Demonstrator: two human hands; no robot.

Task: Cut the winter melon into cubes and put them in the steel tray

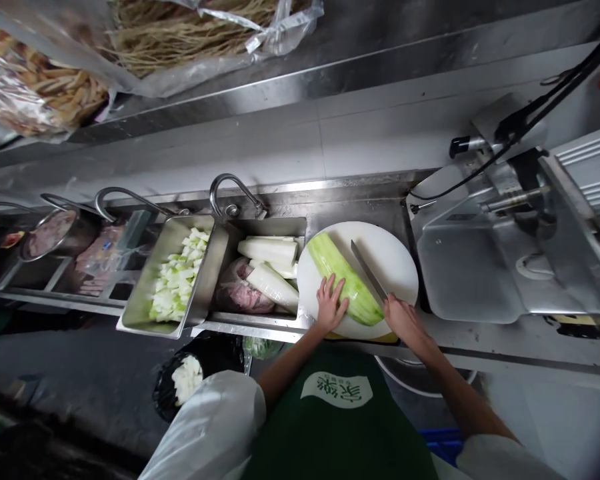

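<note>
A long, peeled, pale green gourd (344, 272) lies slantwise across a round white cutting board (400, 260). Spread fingers of my left hand (331, 303) rest on the gourd's near-left side. My right hand (401, 320) is wrapped round the handle of a kitchen knife (367, 267), by the gourd's near right end. The blade points up and left over the board, along the gourd's right side; whether it touches the gourd I cannot tell. Left of the board, large white peeled gourd pieces (267, 251) lie in a sink beside a bag of pinkish meat (243, 287).
A steel pan (130, 313) of chopped pale green chunks straddles the sinks at left. A metal slicing machine (470, 273) stands right of the board. Faucets (235, 177) line the wall, and a shelf (360, 73) with bagged dried goods overhangs. Below is a black-lined bin (165, 387).
</note>
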